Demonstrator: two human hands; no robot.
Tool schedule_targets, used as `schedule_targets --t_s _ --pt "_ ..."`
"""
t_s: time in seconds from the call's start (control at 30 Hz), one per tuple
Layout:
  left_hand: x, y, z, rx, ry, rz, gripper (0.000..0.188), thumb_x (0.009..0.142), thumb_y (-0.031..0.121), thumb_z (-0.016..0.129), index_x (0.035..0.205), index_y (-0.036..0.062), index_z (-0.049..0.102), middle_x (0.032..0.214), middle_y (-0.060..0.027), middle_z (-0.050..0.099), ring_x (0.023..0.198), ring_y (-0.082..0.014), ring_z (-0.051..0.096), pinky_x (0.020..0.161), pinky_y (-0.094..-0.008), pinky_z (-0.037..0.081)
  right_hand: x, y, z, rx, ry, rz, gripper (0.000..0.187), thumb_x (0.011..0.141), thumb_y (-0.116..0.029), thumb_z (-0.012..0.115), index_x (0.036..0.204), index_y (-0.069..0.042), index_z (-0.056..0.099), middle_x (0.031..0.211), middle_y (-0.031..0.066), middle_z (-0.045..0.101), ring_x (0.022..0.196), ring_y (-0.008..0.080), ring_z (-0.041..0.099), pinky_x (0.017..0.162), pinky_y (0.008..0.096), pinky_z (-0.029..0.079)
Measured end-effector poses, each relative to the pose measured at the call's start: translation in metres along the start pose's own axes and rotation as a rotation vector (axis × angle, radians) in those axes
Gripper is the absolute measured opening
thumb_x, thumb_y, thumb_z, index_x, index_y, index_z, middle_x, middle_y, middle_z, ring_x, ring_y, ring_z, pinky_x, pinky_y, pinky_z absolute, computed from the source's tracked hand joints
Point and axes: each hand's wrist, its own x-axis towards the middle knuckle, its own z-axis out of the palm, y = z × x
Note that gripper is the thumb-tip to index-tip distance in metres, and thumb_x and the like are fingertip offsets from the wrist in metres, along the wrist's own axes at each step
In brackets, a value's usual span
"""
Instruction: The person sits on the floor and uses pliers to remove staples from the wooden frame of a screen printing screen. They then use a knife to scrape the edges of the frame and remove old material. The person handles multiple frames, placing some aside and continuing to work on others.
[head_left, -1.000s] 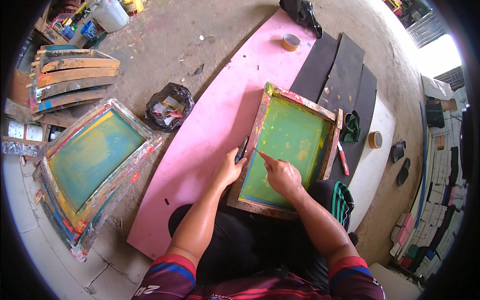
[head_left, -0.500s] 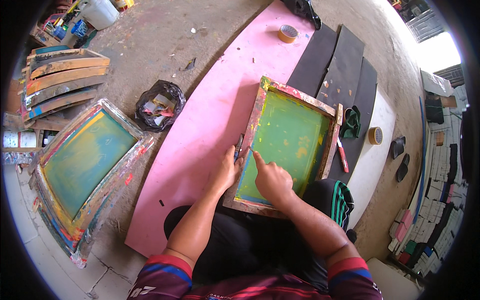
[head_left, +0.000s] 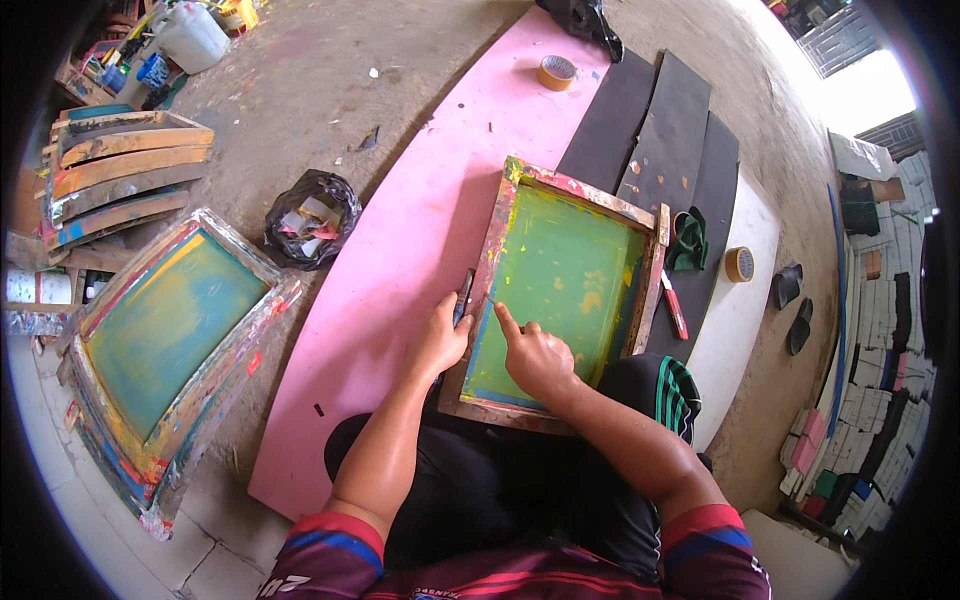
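Observation:
A paint-stained wooden screen-printing frame point(head_left: 598, 199) with green mesh point(head_left: 555, 265) lies tilted, its near end at my lap and the rest over a pink sheet point(head_left: 400, 260). My left hand point(head_left: 440, 338) is closed at the frame's left rail around a slim dark object point(head_left: 464, 297), whose kind I cannot make out. My right hand point(head_left: 540, 362) reaches over the mesh with its index finger stretched out and the other fingers curled. That fingertip is at the inner edge of the left rail. No held thing shows in the right hand.
Left of the pink sheet are a black bag of scraps point(head_left: 312, 218), another screen frame point(head_left: 262, 262) and stacked frames point(head_left: 130, 155). On the right lie black sheets point(head_left: 672, 110), a red-handled knife point(head_left: 674, 308), dark green cloth point(head_left: 689, 240), tape point(head_left: 740, 264) and slippers point(head_left: 788, 286).
The whole view has shifted slightly. Both hands keep nearly the same places on the frame, with the right index fingertip still at the left rail's inner edge.

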Motion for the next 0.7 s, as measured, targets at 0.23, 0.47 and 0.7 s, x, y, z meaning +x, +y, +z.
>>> schedule_targets --t_s 0.23,0.47,0.7 --pt "-0.009 0.044 -0.024 -0.001 -0.062 -0.118 0.044 0.103 0.019 0.069 0.14 -0.0039 0.061 0.13 -0.0312 0.07 0.126 -0.0473 0.066 0.105 -0.0501 0.052 0.012 0.022 0.01 0.379 -0.004 0.019 0.045 0.11 -0.023 0.058 0.155 -0.019 0.062 0.105 0.0292 0.076 0.091 0.0502 0.073 0.084 0.0573 0.058" --pt "-0.008 0.038 -0.025 0.033 -0.036 -0.096 0.04 0.103 0.026 0.07 0.132 0.0001 0.064 0.122 -0.0304 0.072 0.118 -0.0499 0.068 0.097 -0.0559 0.054 0.02 0.043 0.01 0.432 -0.013 -0.078 0.044 0.11 -0.022 0.061 0.154 -0.021 0.063 0.111 0.0273 0.077 0.101 0.046 0.075 0.089 0.051 0.059" --pt "-0.003 0.017 -0.014 0.046 0.018 -0.035 0.046 0.102 0.028 0.072 0.136 -0.0019 0.064 0.124 -0.0313 0.072 0.119 -0.0496 0.068 0.098 -0.055 0.054 0.033 0.063 0.028 0.747 -0.064 -0.073 0.043 0.108 -0.018 0.065 0.151 -0.018 0.067 0.121 0.0276 0.076 0.108 0.0431 0.075 0.096 0.0454 0.059"
